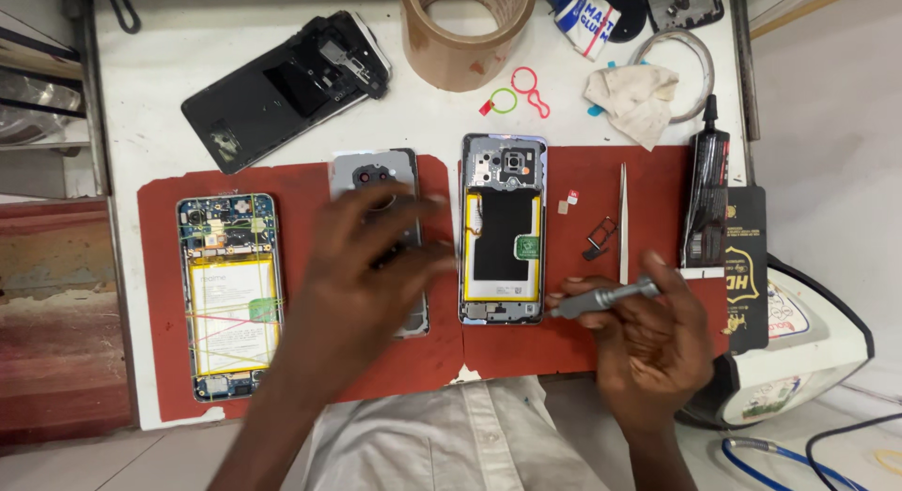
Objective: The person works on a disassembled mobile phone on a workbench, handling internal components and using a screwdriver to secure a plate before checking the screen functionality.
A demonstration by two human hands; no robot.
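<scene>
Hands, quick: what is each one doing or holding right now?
Left hand: blurred, fingers spread over the grey phone back cover; grip cannot be told.
Right hand: closed around a small metal screwdriver.

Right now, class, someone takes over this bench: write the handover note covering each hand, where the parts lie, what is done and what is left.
Left hand: open, blurred, over the grey back cover.
Right hand: grips the screwdriver, tip by the middle phone's lower edge.
Middle phone: on the red mat, back off, battery showing.
Left phone: open, bound with rubber bands.
Tweezers and SIM tray lie right of the middle phone.
Left: both phones uncovered.
</scene>
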